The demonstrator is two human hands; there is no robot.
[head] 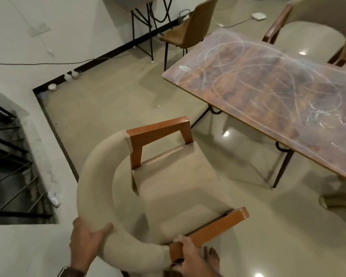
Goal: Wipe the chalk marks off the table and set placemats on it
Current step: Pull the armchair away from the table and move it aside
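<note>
A: What are the hands doing?

B: The left hand (86, 234) grips the padded curved back of the armchair (168, 186); the right hand (185, 253) holds its wooden armrest. Both are closed on it.

A: How would it handle?

B: Bulky, probably fairly heavy, stiff frame with soft upholstery. The back and armrest look like the firm places to grip.

A: And the table (188, 75)?

B: Over to the right, well apart from the chair, its glossy top covered in looping chalk marks (268, 84). No cloth or placemats visible. The floor is smooth and shiny.
</note>
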